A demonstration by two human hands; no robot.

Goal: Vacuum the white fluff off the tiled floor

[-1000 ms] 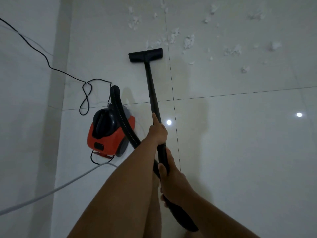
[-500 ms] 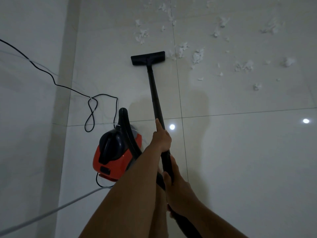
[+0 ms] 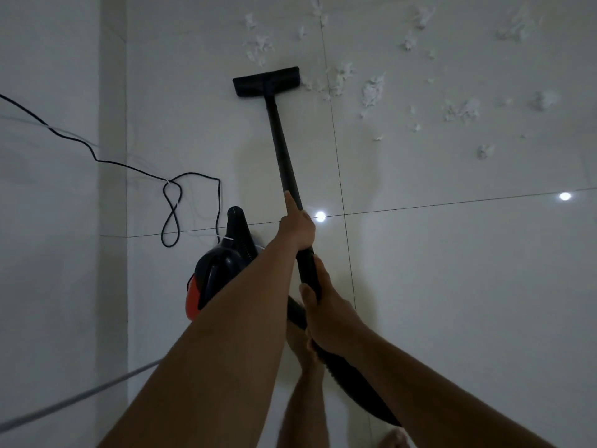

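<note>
Both hands hold the black vacuum wand (image 3: 281, 140). My left hand (image 3: 298, 227) grips it higher up with the forefinger laid along the tube. My right hand (image 3: 326, 313) is closed around the lower handle end. The flat black floor nozzle (image 3: 267, 81) rests on the pale tiled floor (image 3: 452, 286) at the top centre. White fluff (image 3: 373, 90) lies scattered right of the nozzle, and a smaller clump of fluff (image 3: 258, 46) lies just beyond it. The nearest tufts touch the nozzle's right end.
The red and black vacuum body (image 3: 216, 276) sits on the floor left of my arms, partly hidden by my left forearm. Its black power cord (image 3: 171, 205) loops on the floor at left. A grey cable (image 3: 64, 402) crosses the lower left. A white wall (image 3: 48, 221) runs along the left.
The wand and nozzle have been pushed forward and slightly right, closer to the fluff. The view has shifted forward, so the vacuum body now sits lower and more hidden behind my left arm.
</note>
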